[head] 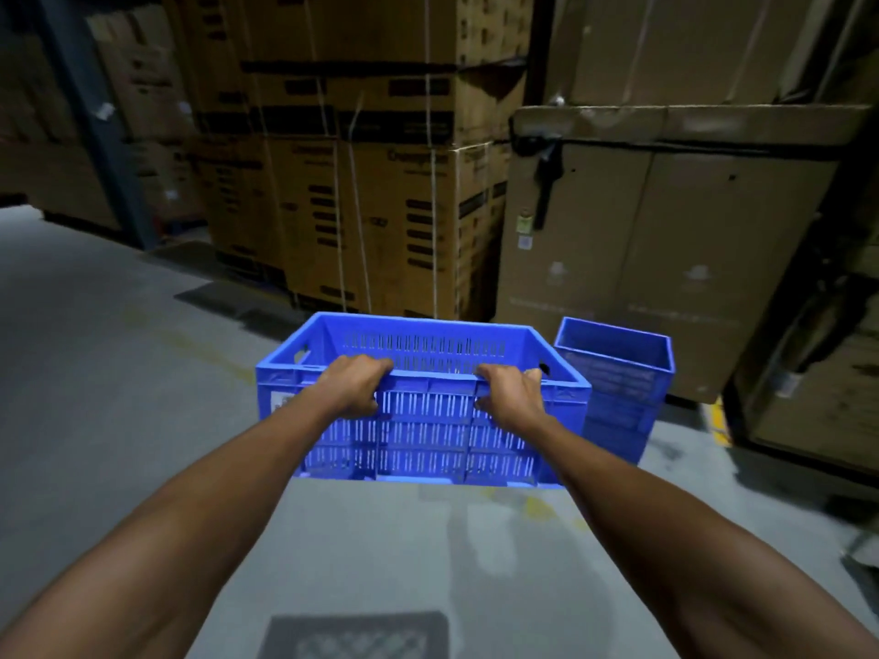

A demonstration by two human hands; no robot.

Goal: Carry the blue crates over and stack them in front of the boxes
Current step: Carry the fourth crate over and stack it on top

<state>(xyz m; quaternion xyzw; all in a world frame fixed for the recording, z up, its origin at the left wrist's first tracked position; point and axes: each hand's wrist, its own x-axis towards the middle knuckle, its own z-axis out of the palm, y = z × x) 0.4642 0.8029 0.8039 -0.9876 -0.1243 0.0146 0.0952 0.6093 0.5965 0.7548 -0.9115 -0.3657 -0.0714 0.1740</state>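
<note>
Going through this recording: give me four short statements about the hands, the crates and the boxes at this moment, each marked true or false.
1. The left hand and right hand both grip the near rim of the crate. True.
2. That crate rests on the floor. False: it is held up, and its shadow falls on the floor below.
3. A second crate stands to its right, in front of a cardboard box. True.
4. The second crate is green. False: it is blue, like the held one.
</note>
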